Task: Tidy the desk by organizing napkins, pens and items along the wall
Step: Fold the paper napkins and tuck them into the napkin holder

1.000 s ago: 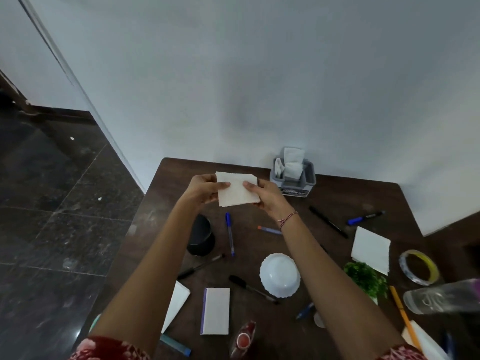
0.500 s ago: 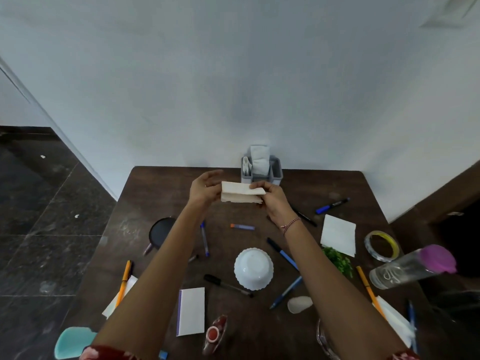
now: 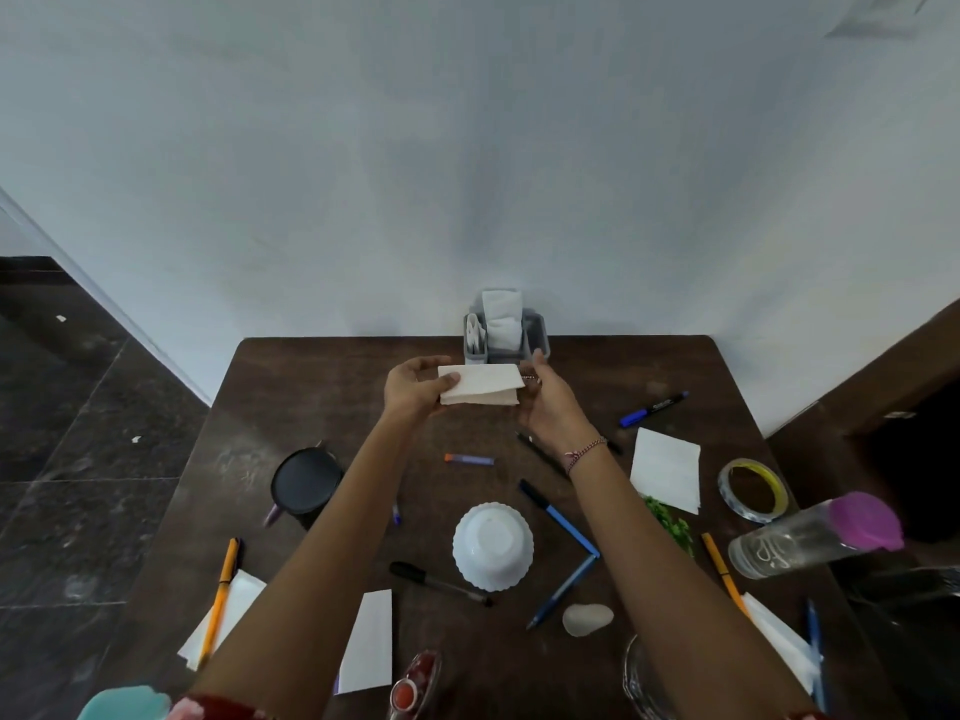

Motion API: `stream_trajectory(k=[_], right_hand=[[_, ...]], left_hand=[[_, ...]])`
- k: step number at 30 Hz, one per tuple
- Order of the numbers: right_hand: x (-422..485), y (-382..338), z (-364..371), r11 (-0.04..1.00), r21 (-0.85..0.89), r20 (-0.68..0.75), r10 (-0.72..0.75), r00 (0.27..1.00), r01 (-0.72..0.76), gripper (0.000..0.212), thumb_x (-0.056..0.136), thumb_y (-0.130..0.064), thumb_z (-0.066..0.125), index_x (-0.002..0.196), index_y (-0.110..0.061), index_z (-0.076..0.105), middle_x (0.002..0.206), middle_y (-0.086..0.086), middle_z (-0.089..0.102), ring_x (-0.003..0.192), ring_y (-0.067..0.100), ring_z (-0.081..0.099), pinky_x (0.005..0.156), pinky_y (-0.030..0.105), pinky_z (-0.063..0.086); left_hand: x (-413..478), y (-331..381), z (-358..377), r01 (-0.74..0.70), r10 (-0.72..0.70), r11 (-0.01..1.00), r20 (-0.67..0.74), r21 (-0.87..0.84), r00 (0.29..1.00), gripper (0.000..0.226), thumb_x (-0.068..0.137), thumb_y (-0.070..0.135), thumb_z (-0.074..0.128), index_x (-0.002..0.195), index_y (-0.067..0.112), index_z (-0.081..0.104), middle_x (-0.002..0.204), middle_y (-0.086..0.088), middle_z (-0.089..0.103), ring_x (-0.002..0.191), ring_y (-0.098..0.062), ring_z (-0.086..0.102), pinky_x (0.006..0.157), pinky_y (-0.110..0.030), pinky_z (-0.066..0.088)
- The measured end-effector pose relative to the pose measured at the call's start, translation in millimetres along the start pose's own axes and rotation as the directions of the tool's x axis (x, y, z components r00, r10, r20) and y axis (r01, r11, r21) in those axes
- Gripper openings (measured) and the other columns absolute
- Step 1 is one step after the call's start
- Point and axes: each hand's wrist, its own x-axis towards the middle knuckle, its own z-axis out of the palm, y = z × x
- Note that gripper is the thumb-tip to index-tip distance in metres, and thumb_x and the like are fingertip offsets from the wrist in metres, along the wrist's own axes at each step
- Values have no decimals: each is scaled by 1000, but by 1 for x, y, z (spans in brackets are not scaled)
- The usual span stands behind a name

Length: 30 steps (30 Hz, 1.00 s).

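My left hand (image 3: 415,387) grips the left end of a folded white napkin (image 3: 480,385), thumb on top, held above the dark brown desk (image 3: 291,407). My right hand (image 3: 548,397) is at the napkin's right end, its fingers touching that edge. Just behind the napkin, against the wall, stands a grey holder (image 3: 535,335) with white napkins upright in it. Loose napkins lie at the right (image 3: 666,467), front left (image 3: 239,605) and front middle (image 3: 369,641). Several pens lie scattered, among them a blue marker (image 3: 652,409) and a blue pen (image 3: 561,517).
An upturned white bowl (image 3: 492,545) sits mid-desk, a black round lid (image 3: 305,480) to the left. A tape roll (image 3: 752,491), a clear bottle with a purple cap (image 3: 810,535), green leaves (image 3: 670,522) and a white stone (image 3: 587,618) lie on the right side.
The napkin has gone from a flat square to a folded strip between both hands. My view swung right and back, so the desk's right side shows now.
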Motion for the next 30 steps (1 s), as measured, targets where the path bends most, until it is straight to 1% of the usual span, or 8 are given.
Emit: stream_trajectory(k=[2, 5, 9, 12, 16, 21, 26, 30], right_hand=[[2, -1, -3, 994, -37, 63, 101, 993, -98, 35, 89, -46, 53, 100, -14, 59, 106, 12, 64, 102, 28, 60, 94, 44, 49], [4, 2, -2, 973, -164, 54, 172, 984, -161, 35, 82, -37, 67, 104, -10, 61, 105, 11, 64, 96, 25, 62, 84, 35, 54], [16, 1, -4, 916, -401, -62, -19, 998, -8, 41, 82, -22, 70, 117, -3, 59, 98, 6, 65, 83, 20, 63, 69, 28, 52], [28, -9, -10, 733, -663, -61, -251, 966, 149, 38, 81, -22, 71, 114, -4, 62, 106, 5, 65, 95, 18, 61, 79, 28, 52], [44, -28, -11, 376, -866, 110, -500, 859, 329, 29, 80, -22, 72, 104, -7, 69, 99, 7, 70, 89, 16, 63, 70, 20, 45], [66, -47, -6, 151, -906, 244, -577, 779, 396, 21, 81, -13, 69, 101, -9, 71, 99, 10, 72, 89, 20, 66, 67, 12, 39], [86, -54, -9, -35, -939, 298, -578, 760, 342, 23, 86, -14, 62, 107, -16, 69, 99, 9, 71, 91, 25, 64, 73, 32, 51], [99, -50, -16, -101, -930, 345, -565, 750, 353, 17, 86, -15, 61, 102, -19, 69, 96, 8, 71, 88, 26, 63, 66, 30, 48]], left_hand=[[5, -5, 3, -20, 19, 1000, -19, -17, 1000, 26, 78, 9, 75, 102, 12, 67, 113, -22, 64, 73, -17, 58, 53, -23, 54], [11, -10, 11, -17, 16, 998, -15, -63, 1000, 25, 78, 8, 75, 101, 11, 67, 110, -20, 66, 86, -25, 63, 70, -35, 58], [23, -16, 23, 38, -38, 998, -4, -44, 999, 29, 79, 10, 74, 107, 7, 67, 112, -19, 67, 99, -29, 65, 84, -44, 56], [28, -12, 33, -100, 112, 969, -43, 225, 993, 35, 80, 11, 72, 114, 8, 65, 113, -10, 68, 100, -21, 64, 86, -31, 53], [40, 3, 48, -334, 386, 712, 54, 617, 921, 40, 80, 20, 71, 120, 16, 64, 116, -5, 65, 106, -19, 59, 81, -22, 40], [60, 18, 66, -361, 412, 616, 104, 701, 905, 24, 84, 24, 67, 106, 16, 70, 103, -5, 67, 96, -23, 62, 72, -29, 42], [78, 15, 75, -349, 398, 583, 116, 734, 910, 17, 84, 22, 65, 93, 8, 70, 93, -11, 70, 90, -29, 63, 69, -32, 44], [87, 4, 78, -379, 430, 405, 192, 832, 882, 18, 87, 27, 63, 100, 15, 69, 98, -10, 66, 92, -26, 60, 67, -30, 40]])
